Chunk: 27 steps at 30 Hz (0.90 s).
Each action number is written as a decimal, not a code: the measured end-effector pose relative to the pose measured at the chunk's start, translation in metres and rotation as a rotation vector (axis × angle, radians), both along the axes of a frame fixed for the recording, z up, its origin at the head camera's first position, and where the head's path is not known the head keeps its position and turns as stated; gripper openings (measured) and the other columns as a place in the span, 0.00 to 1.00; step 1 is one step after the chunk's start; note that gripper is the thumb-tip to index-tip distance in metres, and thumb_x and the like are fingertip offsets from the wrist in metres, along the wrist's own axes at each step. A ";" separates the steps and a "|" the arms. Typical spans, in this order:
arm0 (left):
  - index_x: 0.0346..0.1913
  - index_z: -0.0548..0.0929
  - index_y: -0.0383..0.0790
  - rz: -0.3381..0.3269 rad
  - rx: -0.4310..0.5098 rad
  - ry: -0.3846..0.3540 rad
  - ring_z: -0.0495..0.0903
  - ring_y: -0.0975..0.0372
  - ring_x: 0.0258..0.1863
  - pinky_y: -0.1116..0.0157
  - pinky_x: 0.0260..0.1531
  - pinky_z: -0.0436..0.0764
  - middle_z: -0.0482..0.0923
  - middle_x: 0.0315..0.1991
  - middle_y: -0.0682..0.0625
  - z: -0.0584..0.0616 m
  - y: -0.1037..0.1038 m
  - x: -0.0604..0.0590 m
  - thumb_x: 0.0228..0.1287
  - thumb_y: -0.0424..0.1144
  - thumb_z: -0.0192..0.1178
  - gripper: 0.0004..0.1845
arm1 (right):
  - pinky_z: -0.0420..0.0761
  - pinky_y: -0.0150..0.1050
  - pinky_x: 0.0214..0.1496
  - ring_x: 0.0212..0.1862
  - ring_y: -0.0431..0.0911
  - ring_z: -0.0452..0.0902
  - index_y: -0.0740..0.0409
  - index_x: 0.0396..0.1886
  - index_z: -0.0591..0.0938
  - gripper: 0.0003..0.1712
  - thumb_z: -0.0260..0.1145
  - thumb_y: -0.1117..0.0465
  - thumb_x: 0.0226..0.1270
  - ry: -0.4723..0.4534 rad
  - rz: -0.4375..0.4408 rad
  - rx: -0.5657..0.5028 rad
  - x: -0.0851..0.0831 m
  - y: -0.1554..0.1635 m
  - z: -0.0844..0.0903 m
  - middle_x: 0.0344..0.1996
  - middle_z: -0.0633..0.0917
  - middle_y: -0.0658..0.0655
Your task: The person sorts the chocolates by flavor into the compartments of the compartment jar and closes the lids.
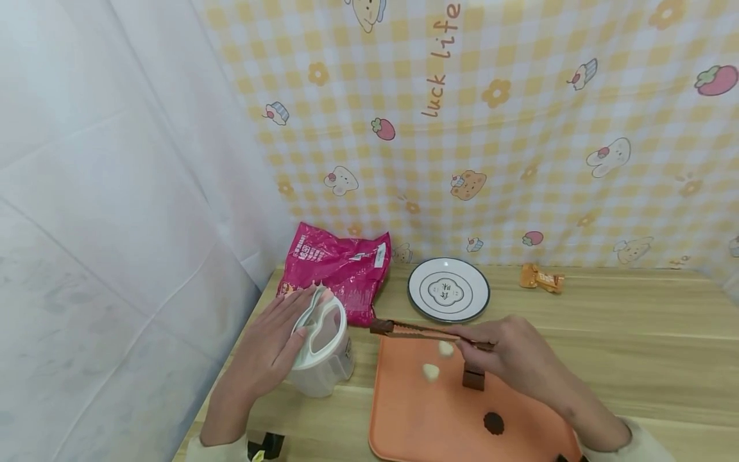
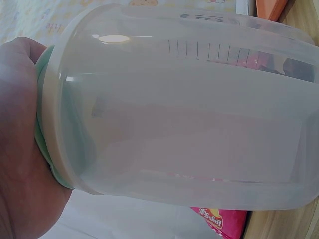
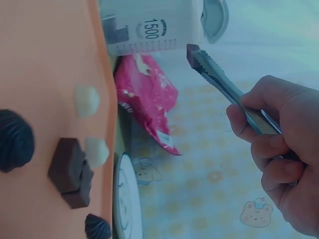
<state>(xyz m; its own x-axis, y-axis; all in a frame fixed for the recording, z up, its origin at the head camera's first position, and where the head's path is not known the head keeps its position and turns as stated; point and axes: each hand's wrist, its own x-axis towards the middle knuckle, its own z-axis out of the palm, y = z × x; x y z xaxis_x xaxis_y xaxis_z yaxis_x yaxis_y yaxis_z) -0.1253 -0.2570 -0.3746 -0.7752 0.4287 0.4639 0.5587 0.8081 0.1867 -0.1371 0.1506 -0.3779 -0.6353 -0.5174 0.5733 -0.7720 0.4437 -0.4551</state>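
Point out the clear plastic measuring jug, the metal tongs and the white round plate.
clear plastic measuring jug [image 1: 323,366], head view, side wall
metal tongs [image 1: 416,329], head view, mid arm
white round plate [image 1: 449,292], head view, centre

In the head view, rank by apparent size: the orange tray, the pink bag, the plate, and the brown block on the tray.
1. Orange tray, partly cut off by the frame edge.
2. Pink bag.
3. Plate, not far behind the bag; it sits about as far back.
4. Brown block, clearly smallest.
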 end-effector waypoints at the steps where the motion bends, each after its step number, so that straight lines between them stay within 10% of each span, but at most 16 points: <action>1: 0.77 0.68 0.36 0.001 0.001 0.001 0.65 0.48 0.74 0.45 0.74 0.60 0.67 0.75 0.43 0.000 0.000 0.000 0.73 0.41 0.50 0.31 | 0.58 0.19 0.13 0.16 0.20 0.56 0.50 0.47 0.93 0.18 0.74 0.72 0.59 0.003 -0.002 -0.010 -0.001 -0.002 0.002 0.18 0.81 0.30; 13: 0.76 0.68 0.34 -0.009 0.010 0.000 0.65 0.47 0.74 0.49 0.75 0.57 0.67 0.75 0.43 -0.002 0.000 0.000 0.74 0.40 0.48 0.30 | 0.76 0.23 0.21 0.27 0.29 0.79 0.56 0.47 0.92 0.15 0.73 0.72 0.62 0.007 0.061 -0.135 -0.003 -0.035 0.013 0.30 0.91 0.47; 27: 0.76 0.68 0.33 -0.030 0.016 0.021 0.65 0.48 0.74 0.48 0.75 0.58 0.67 0.75 0.42 -0.001 -0.001 -0.001 0.75 0.39 0.46 0.29 | 0.61 0.20 0.16 0.19 0.23 0.62 0.52 0.49 0.92 0.16 0.71 0.68 0.63 -0.019 0.066 -0.108 -0.003 -0.065 0.008 0.30 0.89 0.37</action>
